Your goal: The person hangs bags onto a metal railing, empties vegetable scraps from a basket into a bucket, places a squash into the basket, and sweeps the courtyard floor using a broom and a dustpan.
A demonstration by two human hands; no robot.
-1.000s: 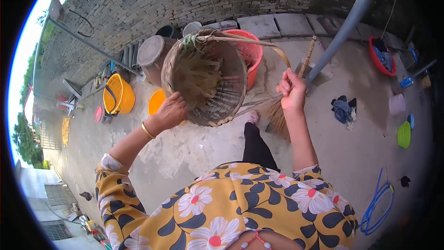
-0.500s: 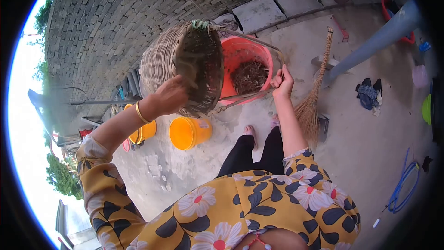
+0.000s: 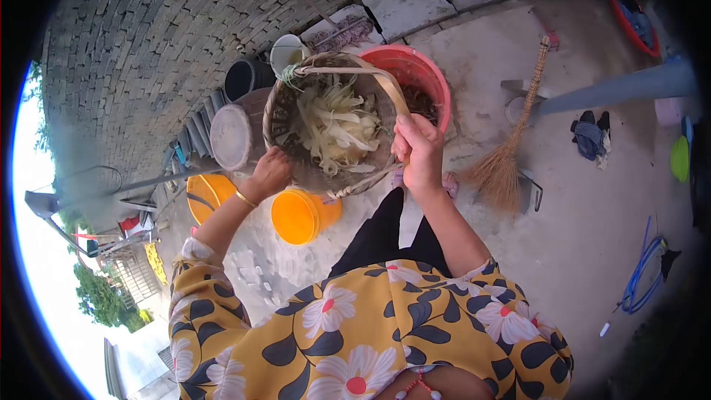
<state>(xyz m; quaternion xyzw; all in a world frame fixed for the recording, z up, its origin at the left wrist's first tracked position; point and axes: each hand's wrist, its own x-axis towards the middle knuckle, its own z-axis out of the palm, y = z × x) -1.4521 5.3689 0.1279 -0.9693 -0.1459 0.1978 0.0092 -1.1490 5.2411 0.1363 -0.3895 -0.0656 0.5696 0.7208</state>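
Note:
A woven bamboo basket (image 3: pixel 278 115) hangs in front of me, its mouth facing up toward me. Pale yellowish strips, like husks or peelings (image 3: pixel 342 127), lie inside it. My right hand (image 3: pixel 419 150) is closed around the basket's arched handle (image 3: pixel 388 83) on the right. At the near left of the rim, my left hand (image 3: pixel 271 175) has its fingers curled over the edge. Partly hidden behind the basket stands a red bucket (image 3: pixel 441 83) with dark brown scraps in it.
Below the basket stands a yellow bucket (image 3: pixel 305 216); another yellow container (image 3: pixel 207 196) is farther left. A straw broom (image 3: pixel 503 163) leans beside a dustpan (image 3: pixel 530 191) on the right. A grey pole (image 3: pixel 615 90) rises nearby. Dark cloth (image 3: pixel 589 137) and a blue hose (image 3: pixel 643 274) lie on the concrete.
The basket has turned from facing sideways toward the red bucket to facing up, and the pale strips now show. My left hand moved from its mouth to the rim; my right hand moved left.

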